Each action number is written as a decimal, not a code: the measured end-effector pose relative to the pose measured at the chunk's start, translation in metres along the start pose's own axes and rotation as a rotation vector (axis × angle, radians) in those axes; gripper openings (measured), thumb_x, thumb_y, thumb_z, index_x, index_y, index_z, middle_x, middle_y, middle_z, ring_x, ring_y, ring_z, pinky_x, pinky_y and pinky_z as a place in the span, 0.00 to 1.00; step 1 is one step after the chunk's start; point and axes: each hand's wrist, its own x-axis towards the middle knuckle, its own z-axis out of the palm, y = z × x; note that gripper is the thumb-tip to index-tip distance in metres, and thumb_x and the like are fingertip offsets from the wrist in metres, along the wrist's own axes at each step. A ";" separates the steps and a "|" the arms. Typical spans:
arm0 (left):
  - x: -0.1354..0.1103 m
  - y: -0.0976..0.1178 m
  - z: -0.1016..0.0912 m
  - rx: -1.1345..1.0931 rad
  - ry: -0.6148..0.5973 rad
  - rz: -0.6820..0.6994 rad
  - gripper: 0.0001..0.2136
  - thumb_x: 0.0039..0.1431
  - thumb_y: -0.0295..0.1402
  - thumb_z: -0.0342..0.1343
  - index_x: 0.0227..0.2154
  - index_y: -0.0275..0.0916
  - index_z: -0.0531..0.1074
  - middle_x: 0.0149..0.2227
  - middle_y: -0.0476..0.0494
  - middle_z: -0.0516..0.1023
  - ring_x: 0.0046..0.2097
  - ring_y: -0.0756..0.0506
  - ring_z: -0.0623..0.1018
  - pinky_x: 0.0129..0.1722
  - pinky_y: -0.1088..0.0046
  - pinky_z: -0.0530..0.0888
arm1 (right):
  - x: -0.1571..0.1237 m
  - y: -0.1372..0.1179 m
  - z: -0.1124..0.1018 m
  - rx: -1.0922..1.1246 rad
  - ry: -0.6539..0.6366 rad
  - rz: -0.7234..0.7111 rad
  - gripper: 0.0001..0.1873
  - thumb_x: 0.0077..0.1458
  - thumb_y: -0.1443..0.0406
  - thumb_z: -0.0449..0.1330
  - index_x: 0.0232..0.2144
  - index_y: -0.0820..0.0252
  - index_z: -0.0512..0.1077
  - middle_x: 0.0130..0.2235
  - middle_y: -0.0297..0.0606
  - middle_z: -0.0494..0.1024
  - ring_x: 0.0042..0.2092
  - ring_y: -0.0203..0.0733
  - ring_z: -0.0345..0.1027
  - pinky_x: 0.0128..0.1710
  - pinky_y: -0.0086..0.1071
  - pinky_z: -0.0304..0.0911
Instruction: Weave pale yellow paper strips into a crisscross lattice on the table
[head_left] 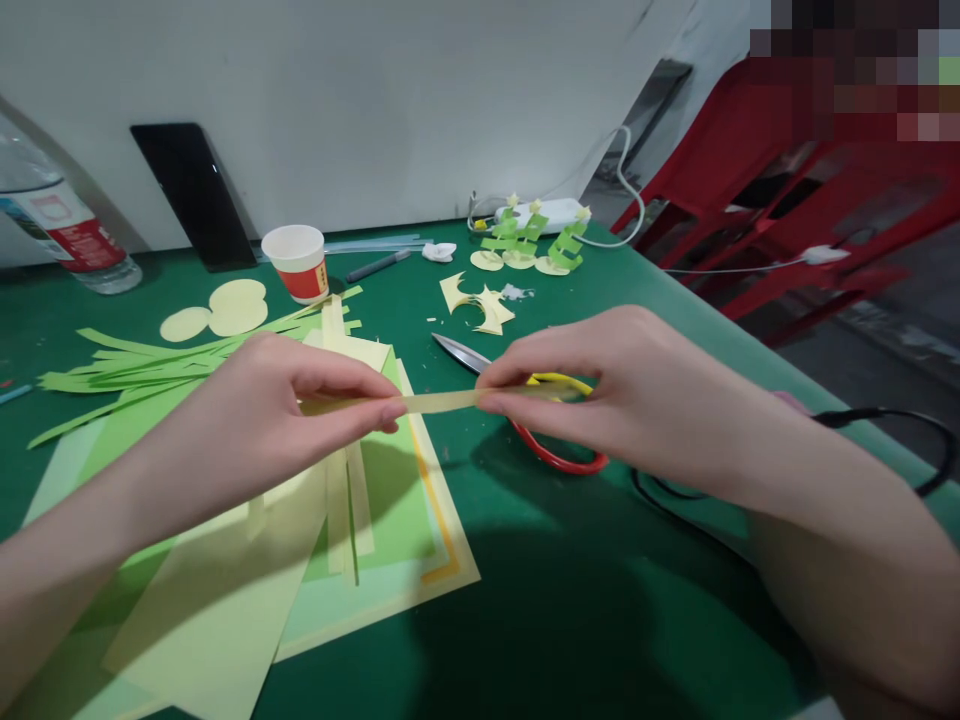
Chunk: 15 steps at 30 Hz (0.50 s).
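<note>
My left hand [277,415] and my right hand [607,390] both pinch one pale yellow paper strip [439,401], stretched level between them above the green table [570,600]. Thumb and fingers of each hand are closed on an end of the strip. Under the right hand lie scissors [551,455] with red and yellow handles, blades pointing to the far left. Beneath the left hand lies a stack of yellow and green paper sheets [390,560] with cut yellow strips on top.
Green paper strips [127,375] and yellow paper circles [225,310] lie at the left. A paper cup [298,262], a pen [377,265], a water bottle [64,235], a dark phone [193,195] and small folded paper trees [525,240] stand farther back. Red chairs [787,190] stand at the right.
</note>
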 end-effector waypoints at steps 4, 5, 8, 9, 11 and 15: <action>-0.004 -0.002 0.008 0.110 0.094 0.083 0.09 0.53 0.36 0.57 0.38 0.52 0.74 0.37 0.62 0.79 0.34 0.54 0.76 0.29 0.85 0.68 | 0.000 -0.004 0.008 -0.102 0.040 -0.050 0.11 0.53 0.69 0.54 0.23 0.62 0.74 0.20 0.31 0.73 0.21 0.30 0.60 0.22 0.26 0.50; -0.004 0.000 0.011 0.117 0.118 0.106 0.09 0.53 0.36 0.57 0.39 0.50 0.74 0.39 0.60 0.79 0.36 0.53 0.76 0.31 0.85 0.68 | 0.000 -0.005 0.011 -0.122 0.026 -0.054 0.12 0.53 0.69 0.53 0.24 0.61 0.74 0.21 0.32 0.73 0.21 0.30 0.61 0.22 0.26 0.49; -0.006 0.004 0.023 0.102 0.141 0.204 0.06 0.56 0.34 0.54 0.34 0.44 0.75 0.34 0.57 0.80 0.33 0.54 0.76 0.31 0.84 0.68 | -0.001 -0.008 0.023 -0.165 -0.020 -0.058 0.13 0.55 0.66 0.52 0.25 0.59 0.75 0.22 0.33 0.75 0.24 0.33 0.65 0.23 0.28 0.48; -0.006 0.005 0.027 0.103 0.140 0.229 0.06 0.57 0.33 0.53 0.32 0.42 0.75 0.31 0.56 0.80 0.31 0.54 0.76 0.29 0.83 0.68 | -0.001 -0.009 0.027 -0.178 -0.030 -0.053 0.13 0.55 0.66 0.52 0.25 0.59 0.75 0.23 0.34 0.75 0.25 0.33 0.65 0.24 0.28 0.48; -0.007 0.006 0.031 0.121 0.155 0.249 0.06 0.56 0.31 0.53 0.30 0.40 0.75 0.29 0.55 0.80 0.29 0.55 0.75 0.27 0.82 0.67 | -0.001 -0.011 0.033 -0.192 -0.035 -0.048 0.14 0.56 0.65 0.51 0.25 0.59 0.75 0.23 0.34 0.75 0.25 0.34 0.65 0.24 0.28 0.48; -0.006 0.003 0.031 0.175 0.209 0.234 0.05 0.54 0.31 0.55 0.28 0.40 0.75 0.26 0.55 0.79 0.27 0.54 0.75 0.25 0.80 0.66 | -0.002 -0.014 0.034 -0.193 0.012 -0.054 0.14 0.55 0.65 0.51 0.26 0.59 0.76 0.21 0.35 0.74 0.24 0.33 0.63 0.24 0.28 0.47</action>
